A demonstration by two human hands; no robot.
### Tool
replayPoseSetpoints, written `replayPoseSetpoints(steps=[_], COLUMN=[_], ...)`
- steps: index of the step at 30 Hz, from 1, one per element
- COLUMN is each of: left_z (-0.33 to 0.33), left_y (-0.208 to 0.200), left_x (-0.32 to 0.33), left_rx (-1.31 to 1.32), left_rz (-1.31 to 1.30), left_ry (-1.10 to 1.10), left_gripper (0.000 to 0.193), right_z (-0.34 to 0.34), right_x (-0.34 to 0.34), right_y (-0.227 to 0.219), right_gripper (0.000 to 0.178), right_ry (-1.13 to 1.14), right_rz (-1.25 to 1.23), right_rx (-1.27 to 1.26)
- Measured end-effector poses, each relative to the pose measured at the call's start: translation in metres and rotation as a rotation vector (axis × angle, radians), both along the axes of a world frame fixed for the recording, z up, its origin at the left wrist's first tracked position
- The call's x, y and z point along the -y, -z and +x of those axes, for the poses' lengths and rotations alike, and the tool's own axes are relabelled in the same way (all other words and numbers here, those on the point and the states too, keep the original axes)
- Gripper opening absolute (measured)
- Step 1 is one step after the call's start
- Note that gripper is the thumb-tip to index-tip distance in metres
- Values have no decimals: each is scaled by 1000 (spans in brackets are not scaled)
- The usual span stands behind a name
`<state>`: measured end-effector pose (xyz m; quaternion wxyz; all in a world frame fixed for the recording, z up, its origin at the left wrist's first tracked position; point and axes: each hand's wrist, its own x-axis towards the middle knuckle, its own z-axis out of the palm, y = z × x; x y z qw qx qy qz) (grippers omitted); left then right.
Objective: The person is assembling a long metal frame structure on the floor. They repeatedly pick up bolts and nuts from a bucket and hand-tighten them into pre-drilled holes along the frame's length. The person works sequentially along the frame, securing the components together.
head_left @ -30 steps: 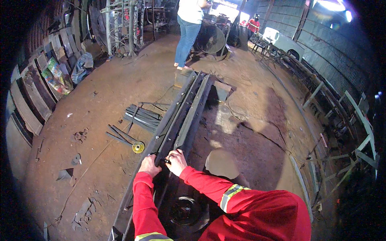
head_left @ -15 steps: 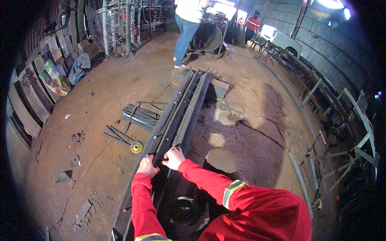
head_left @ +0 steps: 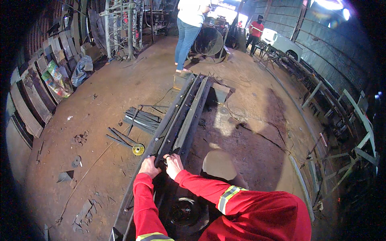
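Observation:
Long dark steel beams [head_left: 189, 108] run side by side away from me, with small studs or bolts along them. My left hand [head_left: 149, 167] is closed at the near part of the left beam, its fingers curled over the edge. Just to its right, my right hand [head_left: 173, 165] is bent in a pinch over the gap between the beams. Something small and dark shows at its fingertips, too small to name. Below the hands, close to my body, sits a round black container [head_left: 185, 211] with small pieces inside.
Left of the beams lie a bundle of dark metal bars [head_left: 141, 119] and a yellow disc [head_left: 138, 149]. A stool-like round top [head_left: 219, 164] stands at right. A person in jeans [head_left: 188, 36] is by the far end; another in red [head_left: 255, 32] stands farther back. Cables cross the floor.
My right hand has come slightly nearer and its fingers have shifted; my left hand stays at the beam. The person in red at the back has moved and stands more upright.

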<state>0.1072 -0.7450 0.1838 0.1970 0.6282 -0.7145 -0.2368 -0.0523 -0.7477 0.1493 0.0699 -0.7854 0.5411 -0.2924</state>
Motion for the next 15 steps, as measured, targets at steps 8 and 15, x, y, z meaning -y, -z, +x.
replayPoseSetpoints(steps=[8,15], left_z=[2,1], left_y=[-3,6], left_x=[-2,3], left_rx=[-27,-37], left_rz=[-5,-34], left_ry=[-10,34], left_gripper=[43,38], right_z=[-11,-24], right_x=[13,43], right_y=[-1,-14], right_gripper=[21,24], right_ry=[-142,-241], right_rz=[-30,293], right_rx=[-20,14])
